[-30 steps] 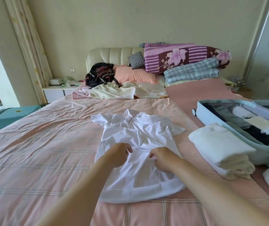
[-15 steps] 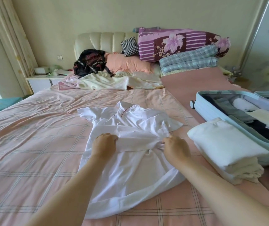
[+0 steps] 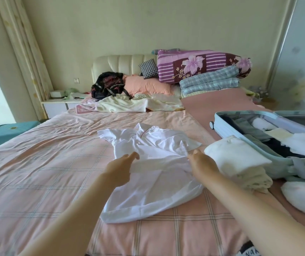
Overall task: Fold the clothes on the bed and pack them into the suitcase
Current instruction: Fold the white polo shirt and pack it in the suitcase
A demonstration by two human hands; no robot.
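Where the white shirt [image 3: 157,178] lies: flat on the pink checked bed [image 3: 46,163], collar toward the headboard, hem toward the person, with a crosswise fold raised across its middle
Left hand [image 3: 120,169]: at the left end of that fold, fingers together and fairly straight, pinching the cloth against the thumb
Right hand [image 3: 201,163]: at the right end of the fold, just below the sleeve, fingertips closed on the cloth
Suitcase [image 3: 220,126]: light blue, lying open on the right side of the bed, with folded white, cream, grey and dark pieces inside
Cream stack [image 3: 236,159]: folded clothes between the shirt and the suitcase, touching the suitcase wall
White bundle [image 3: 304,196]: near the right edge, just below the suitcase
Head of the bed: black backpack [image 3: 109,85], peach pillow [image 3: 148,85], purple flowered quilt [image 3: 203,65] resting on folded checked blankets [image 3: 208,84]
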